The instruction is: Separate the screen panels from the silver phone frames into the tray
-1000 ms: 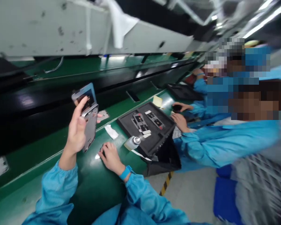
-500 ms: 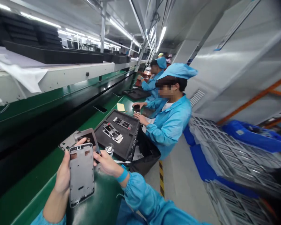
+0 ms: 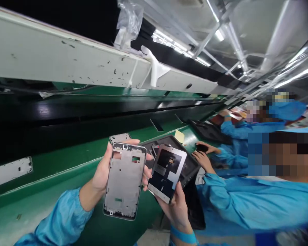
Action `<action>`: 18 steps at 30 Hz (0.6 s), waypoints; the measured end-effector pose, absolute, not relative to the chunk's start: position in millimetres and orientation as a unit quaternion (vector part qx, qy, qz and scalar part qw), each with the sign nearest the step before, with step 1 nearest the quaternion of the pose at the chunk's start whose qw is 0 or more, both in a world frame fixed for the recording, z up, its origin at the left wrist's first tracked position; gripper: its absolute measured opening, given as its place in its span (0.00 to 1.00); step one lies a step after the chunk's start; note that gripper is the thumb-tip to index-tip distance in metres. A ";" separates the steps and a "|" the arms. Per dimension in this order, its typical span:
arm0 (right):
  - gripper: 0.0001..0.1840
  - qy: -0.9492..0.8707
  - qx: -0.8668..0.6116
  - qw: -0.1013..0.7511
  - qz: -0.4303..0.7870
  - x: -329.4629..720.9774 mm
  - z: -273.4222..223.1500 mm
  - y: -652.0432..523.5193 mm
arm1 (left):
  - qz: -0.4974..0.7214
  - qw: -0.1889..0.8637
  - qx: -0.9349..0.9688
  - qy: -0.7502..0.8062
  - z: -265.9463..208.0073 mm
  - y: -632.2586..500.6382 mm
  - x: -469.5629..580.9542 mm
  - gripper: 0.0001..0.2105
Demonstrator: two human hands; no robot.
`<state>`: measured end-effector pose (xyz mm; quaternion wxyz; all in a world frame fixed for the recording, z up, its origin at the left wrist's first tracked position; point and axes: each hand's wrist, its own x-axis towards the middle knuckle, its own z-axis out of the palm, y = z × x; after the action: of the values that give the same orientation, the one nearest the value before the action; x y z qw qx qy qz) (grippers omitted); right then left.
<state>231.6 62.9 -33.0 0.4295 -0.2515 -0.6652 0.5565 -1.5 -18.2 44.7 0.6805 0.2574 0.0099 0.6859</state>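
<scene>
Along the green surface's (image 3: 41, 194) far edge lay two flat plates (image 3: 11, 171). The left hand (image 3: 101, 174) gripped one matte rectangular frame (image 3: 124, 181), the right hand (image 3: 178, 212) one glossy panel (image 3: 166, 172).

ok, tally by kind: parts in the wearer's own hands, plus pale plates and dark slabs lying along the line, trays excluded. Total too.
Grey frame, in the left hand: 1
Silver-edged panel, in the right hand: 1
Pale plates: 2
Dark slabs: 2
Total: 6
</scene>
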 end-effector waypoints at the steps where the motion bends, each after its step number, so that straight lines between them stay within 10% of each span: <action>1: 0.31 -0.691 -0.243 0.432 0.527 230.1 -33.4 63.0 | 0.688 0.678 0.259 0.001 44.6 -20.4 -2.1 0.28; 18: 0.28 -0.812 -0.214 0.410 0.356 263.7 1.0 50.0 | 0.700 0.658 0.275 0.041 61.9 -40.5 -6.5 0.28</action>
<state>263.7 50.0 1.0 0.4104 -0.2145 -0.8116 0.3563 -6.5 -40.5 61.9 0.6580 0.2750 0.0414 0.6998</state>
